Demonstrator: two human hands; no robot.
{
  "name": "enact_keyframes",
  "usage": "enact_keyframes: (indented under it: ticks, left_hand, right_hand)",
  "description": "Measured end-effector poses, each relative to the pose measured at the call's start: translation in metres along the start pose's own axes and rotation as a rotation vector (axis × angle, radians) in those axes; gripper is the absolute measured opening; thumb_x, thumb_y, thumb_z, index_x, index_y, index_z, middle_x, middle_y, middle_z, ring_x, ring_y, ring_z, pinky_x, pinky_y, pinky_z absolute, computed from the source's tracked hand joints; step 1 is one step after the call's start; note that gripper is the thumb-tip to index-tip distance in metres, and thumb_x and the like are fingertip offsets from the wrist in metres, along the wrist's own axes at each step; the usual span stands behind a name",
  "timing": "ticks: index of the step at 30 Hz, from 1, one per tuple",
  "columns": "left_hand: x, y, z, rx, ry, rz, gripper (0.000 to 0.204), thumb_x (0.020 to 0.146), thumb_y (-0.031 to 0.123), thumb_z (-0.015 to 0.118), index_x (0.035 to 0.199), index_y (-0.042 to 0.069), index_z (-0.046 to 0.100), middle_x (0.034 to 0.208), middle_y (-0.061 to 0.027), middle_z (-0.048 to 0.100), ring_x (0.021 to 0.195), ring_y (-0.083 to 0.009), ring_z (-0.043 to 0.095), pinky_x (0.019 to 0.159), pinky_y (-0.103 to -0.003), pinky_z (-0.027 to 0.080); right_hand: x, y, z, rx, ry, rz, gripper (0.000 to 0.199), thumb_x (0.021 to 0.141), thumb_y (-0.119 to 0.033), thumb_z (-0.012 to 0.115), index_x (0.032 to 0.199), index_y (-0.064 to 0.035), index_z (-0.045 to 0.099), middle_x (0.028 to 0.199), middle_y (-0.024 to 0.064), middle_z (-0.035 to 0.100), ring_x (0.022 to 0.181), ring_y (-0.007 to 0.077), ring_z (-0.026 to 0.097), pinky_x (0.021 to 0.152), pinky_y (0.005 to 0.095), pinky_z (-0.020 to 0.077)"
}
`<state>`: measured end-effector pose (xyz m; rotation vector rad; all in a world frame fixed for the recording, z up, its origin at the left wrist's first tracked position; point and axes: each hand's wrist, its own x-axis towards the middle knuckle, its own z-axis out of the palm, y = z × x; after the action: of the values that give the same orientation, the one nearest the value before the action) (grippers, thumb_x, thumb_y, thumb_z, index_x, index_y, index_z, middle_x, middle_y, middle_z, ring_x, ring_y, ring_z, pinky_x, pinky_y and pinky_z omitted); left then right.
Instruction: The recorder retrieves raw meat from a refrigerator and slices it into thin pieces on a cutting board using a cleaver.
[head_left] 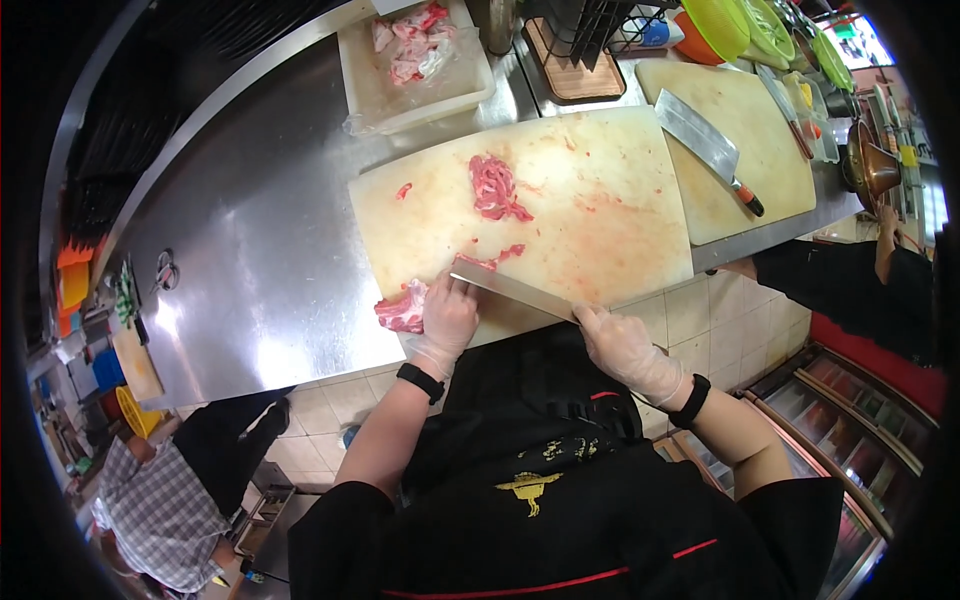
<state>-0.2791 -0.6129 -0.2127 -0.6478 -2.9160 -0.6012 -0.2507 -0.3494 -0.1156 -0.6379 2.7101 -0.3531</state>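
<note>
My left hand point(450, 316), in a clear glove, presses with curled fingers on a chunk of raw meat point(402, 308) at the near left edge of a white cutting board point(625, 190). In my gloved right hand point(628, 350) is the handle of a cleaver point(522, 293), mostly covered by my fingers. Its long blade slants across the board, and its far end lies against my left fingertips. Just beyond the blade is a thin strip of cut meat point(508, 254). Farther up the board sits a small pile of sliced meat point(494, 186).
A second cleaver point(705, 138) rests on another cutting board point(745, 195) at the right. Behind the board stands a white tub point(425, 118) with meat scraps point(412, 45). Scissors point(166, 270) lie on the steel counter point(250, 220). Other people are at both sides.
</note>
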Motion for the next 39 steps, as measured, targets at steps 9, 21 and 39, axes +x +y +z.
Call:
enact_keyframes:
  ticks: [9,21,39]
  left_hand:
    - [0.0,-0.001,-0.004,0.004,-0.022,0.009,0.036,0.066,0.006,0.061,0.1,-0.003,0.066,0.11,-0.0165,0.061,0.108,-0.0346,0.056,0.091,-0.044,0.046]
    - [-0.003,-0.002,-0.003,-0.039,-0.01,-0.001,0.036,0.066,0.004,0.061,0.101,-0.002,0.065,0.109,-0.0169,0.06,0.108,-0.0352,0.055,0.091,-0.044,0.046]
    - [0.016,0.004,-0.017,-0.1,0.101,0.047,0.026,0.065,-0.002,0.06,0.091,0.001,0.063,0.1,-0.0116,0.061,0.097,-0.0294,0.059,0.086,-0.041,0.049]
  right_hand:
    - [0.036,-0.016,-0.005,0.174,-0.098,0.0,0.019,0.087,-0.008,0.051,0.105,-0.004,0.053,0.074,0.0156,0.063,0.065,0.0339,0.064,0.055,0.0432,0.0519]
    - [0.011,0.001,-0.009,0.156,-0.149,0.042,0.015,0.085,-0.01,0.053,0.099,-0.0039,0.053,0.072,0.0147,0.063,0.065,0.0331,0.065,0.055,0.0437,0.0514]
    - [-0.021,0.031,-0.017,0.114,-0.215,0.069,0.017,0.077,-0.004,0.058,0.091,0.0,0.05,0.069,0.0184,0.063,0.066,0.036,0.065,0.057,0.0449,0.0514]
